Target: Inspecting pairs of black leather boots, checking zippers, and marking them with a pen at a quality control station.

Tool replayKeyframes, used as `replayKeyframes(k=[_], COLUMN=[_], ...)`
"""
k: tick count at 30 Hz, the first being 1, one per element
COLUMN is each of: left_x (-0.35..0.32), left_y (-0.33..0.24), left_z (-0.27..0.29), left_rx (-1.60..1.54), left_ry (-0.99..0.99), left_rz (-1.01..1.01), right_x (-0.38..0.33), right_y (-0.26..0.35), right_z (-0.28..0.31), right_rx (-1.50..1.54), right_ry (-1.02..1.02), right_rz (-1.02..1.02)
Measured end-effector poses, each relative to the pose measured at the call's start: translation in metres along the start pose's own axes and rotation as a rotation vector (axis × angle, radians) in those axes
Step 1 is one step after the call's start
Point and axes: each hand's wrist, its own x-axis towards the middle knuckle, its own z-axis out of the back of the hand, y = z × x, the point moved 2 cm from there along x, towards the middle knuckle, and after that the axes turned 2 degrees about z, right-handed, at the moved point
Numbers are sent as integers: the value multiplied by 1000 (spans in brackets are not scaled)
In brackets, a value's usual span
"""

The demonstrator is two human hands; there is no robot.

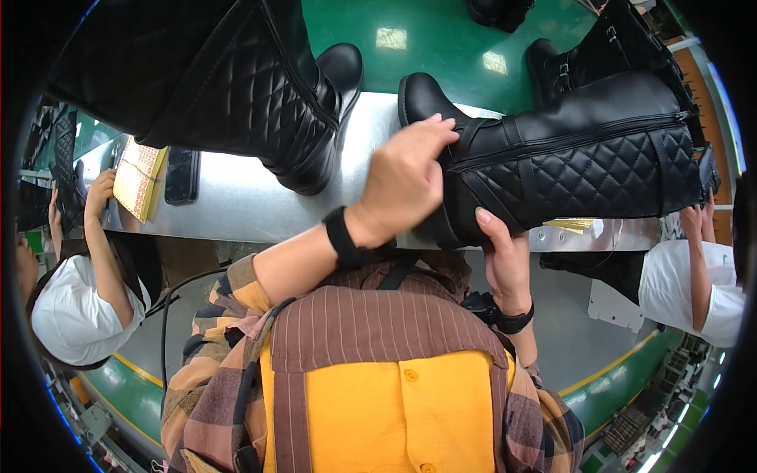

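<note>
Tall black quilted leather boot point(583, 158): shaft toward 3 o'clock; left hand point(406, 177) grips instep, right hand point(501, 252) clasps heel below.

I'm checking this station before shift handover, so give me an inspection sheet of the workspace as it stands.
Surface: grey metal bench, green conveyor belt behind it.
Job's things: tall black quilted leather boot lying on its side; second black quilted boot at left.
Clutter: yellow paper pad, dark phone, more black boots on the belt.
Hands: left hand on the boot's ankle, right hand gripping beneath.
Cables: black cable under the bench.
Surroundings: co-workers in white shirts on both sides.
</note>
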Motion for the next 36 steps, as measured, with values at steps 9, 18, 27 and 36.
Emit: replayKeyframes(k=[9, 18, 27, 36], left_x=[-6, 1, 4, -9], left_y=[13, 24, 11, -7], left_z=[8, 12, 15, -5], left_rx=[-94, -27, 43, 497], left_ry=[68, 147, 74, 232], left_rz=[-45, -154, -171, -234], right_x=[3, 4, 3, 1], right_y=[2, 0, -1, 1], right_z=[3, 6, 3, 4], right_rx=[6, -11, -28, -118], right_ry=[-3, 8, -5, 17], right_rz=[-37, -37, -14, -10])
